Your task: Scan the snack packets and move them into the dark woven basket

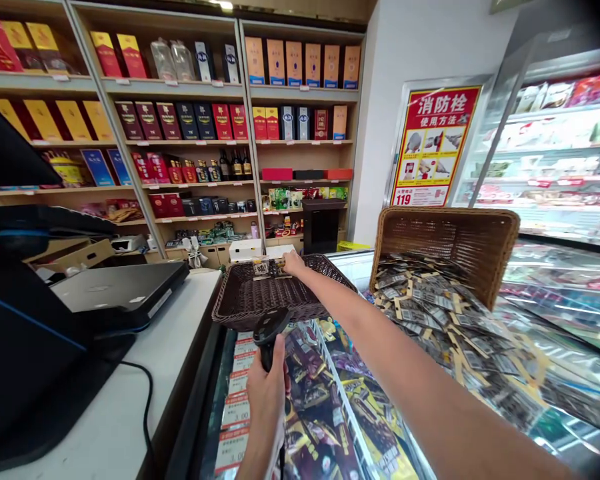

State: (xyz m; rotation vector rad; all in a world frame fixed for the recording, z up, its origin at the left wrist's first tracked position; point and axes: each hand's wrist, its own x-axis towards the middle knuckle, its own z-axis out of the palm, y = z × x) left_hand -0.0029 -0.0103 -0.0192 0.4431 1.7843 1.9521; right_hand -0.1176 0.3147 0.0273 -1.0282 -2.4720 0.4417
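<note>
My left hand (267, 380) is wrapped round the handle of a black handheld barcode scanner (271, 325). Its head points forward at the near rim of a dark brown wicker basket (230, 308). My right arm stretches across to the basket's far side, where my right hand (294, 264) is closed on a small snack packet (281, 264), mostly hidden by the fingers. Beside it, a packet with a black-and-white label (261, 268) lies at the basket's far end. The rest of the basket's visible floor is bare.
A tan wicker basket (500, 233) lies tipped on the right, with many packets (445, 313) spilling out. Below is a glass-topped freezer with wrapped ice creams (315, 393). A white counter (180, 340) with a black checkout device (115, 293) and cable stands left.
</note>
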